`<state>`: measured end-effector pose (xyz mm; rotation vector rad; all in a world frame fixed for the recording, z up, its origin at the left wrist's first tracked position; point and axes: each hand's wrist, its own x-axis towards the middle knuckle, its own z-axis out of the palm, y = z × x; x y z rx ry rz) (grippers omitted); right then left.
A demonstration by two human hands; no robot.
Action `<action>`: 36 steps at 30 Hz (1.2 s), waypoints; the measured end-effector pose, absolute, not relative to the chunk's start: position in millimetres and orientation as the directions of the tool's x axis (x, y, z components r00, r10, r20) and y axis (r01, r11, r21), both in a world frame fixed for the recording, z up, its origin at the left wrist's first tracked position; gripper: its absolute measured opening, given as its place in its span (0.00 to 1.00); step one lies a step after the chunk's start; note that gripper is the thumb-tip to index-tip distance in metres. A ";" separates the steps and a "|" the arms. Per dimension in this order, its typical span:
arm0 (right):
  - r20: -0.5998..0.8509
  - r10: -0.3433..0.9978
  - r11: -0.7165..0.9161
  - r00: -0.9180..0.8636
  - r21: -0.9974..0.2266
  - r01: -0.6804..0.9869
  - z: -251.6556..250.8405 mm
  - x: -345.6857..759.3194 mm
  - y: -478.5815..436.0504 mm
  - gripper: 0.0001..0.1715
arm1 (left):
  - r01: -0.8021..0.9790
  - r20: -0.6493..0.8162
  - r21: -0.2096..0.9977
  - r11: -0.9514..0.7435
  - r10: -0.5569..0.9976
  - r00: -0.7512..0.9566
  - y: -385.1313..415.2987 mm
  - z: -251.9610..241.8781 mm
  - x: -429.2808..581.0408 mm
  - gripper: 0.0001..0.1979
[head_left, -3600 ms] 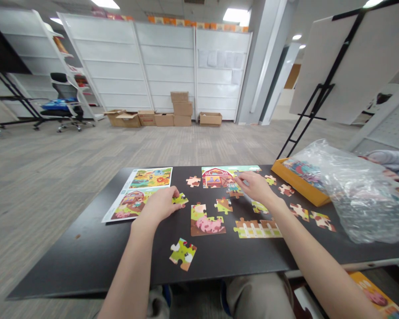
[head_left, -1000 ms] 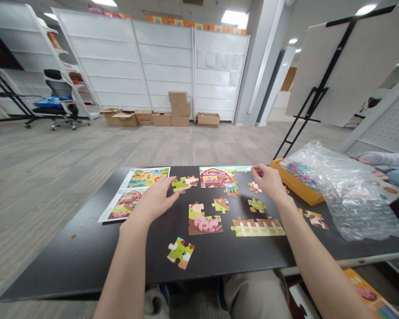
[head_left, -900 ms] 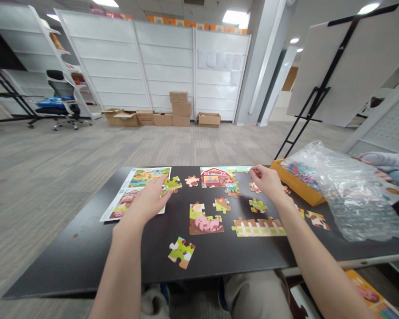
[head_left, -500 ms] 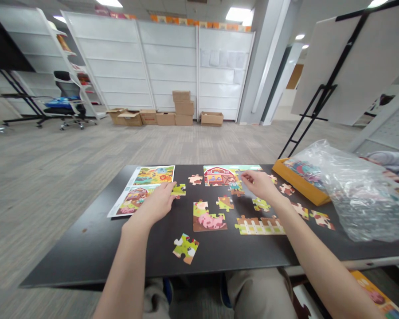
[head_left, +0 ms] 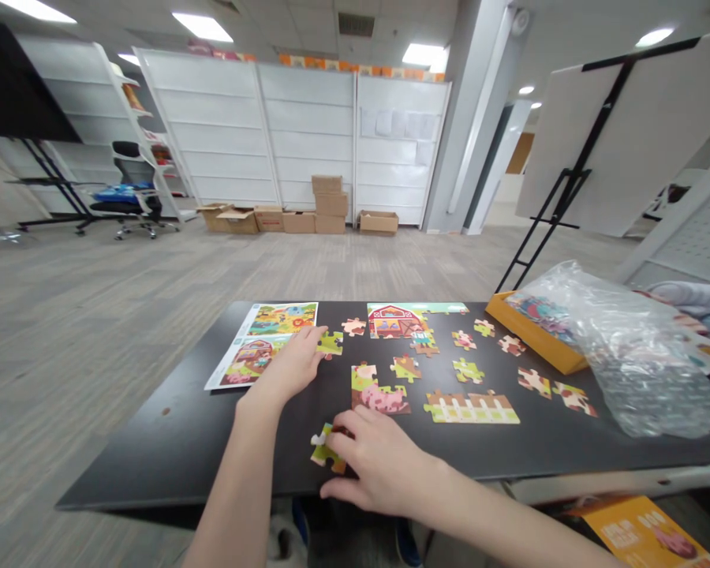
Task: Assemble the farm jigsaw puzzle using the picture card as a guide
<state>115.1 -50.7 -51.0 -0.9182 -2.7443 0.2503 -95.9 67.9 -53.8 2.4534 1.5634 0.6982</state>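
My left hand (head_left: 296,364) rests by the printed picture sheet (head_left: 237,367), its fingers closed on the edge of a green puzzle piece (head_left: 331,343). My right hand (head_left: 382,461) is over the near part of the table, thumb and fingers apart. Its fingertips partly cover another green puzzle piece (head_left: 324,455); a firm grip does not show. Just beyond the right hand lies a joined pig section (head_left: 384,398). The joined barn section (head_left: 394,322) lies at the far edge, and a joined fence strip (head_left: 472,409) to the right.
Several loose pieces lie around, among them a brown-green piece (head_left: 405,368), a pink piece (head_left: 353,326) and a green piece (head_left: 467,371). An orange box (head_left: 538,339) of pieces and a clear plastic bag (head_left: 639,371) occupy the right side of the black table (head_left: 171,450).
My right hand has moved from beside the barn section toward me and left, onto the near green piece. My left hand stays at its piece. The camera view has shifted slightly.
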 end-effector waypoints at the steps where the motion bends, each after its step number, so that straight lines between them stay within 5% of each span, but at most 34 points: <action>1: 0.167 0.616 0.782 -0.770 -0.250 0.571 -51.7 115.2 -51.4 0.31 | 0.814 0.306 0.367 -0.449 0.885 0.350 66.8 -52.9 -96.3 0.24; 8: 0.096 0.638 0.743 -0.764 -0.337 0.578 -41.1 119.9 -41.6 0.15 | 0.812 0.303 0.382 -0.441 0.890 0.341 62.1 -49.1 -99.6 0.22; 14: 0.038 0.667 0.707 -0.744 -0.345 0.617 -29.2 115.1 -37.2 0.20 | 0.812 0.302 0.393 -0.431 0.895 0.329 60.3 -48.3 -99.8 0.23; 19: 0.052 0.671 0.708 -0.740 -0.338 0.619 -30.5 115.4 -32.3 0.34 | 0.810 0.289 0.402 -0.428 0.898 0.331 59.5 -46.1 -98.8 0.23; 25: 0.088 0.608 0.783 -0.789 -0.232 0.578 -39.5 108.3 -27.0 0.28 | 0.829 0.248 0.379 -0.411 0.908 0.337 56.9 -37.2 -94.4 0.22; 29: 0.184 0.575 0.817 -0.797 -0.179 0.548 -35.6 108.4 -22.3 0.25 | 0.835 0.228 0.375 -0.403 0.913 0.338 56.3 -35.3 -96.0 0.21; 36: 0.422 0.645 0.762 -0.637 -0.292 0.578 13.6 171.5 23.1 0.14 | 0.826 0.211 0.379 -0.417 0.908 0.361 50.8 -33.3 -89.2 0.20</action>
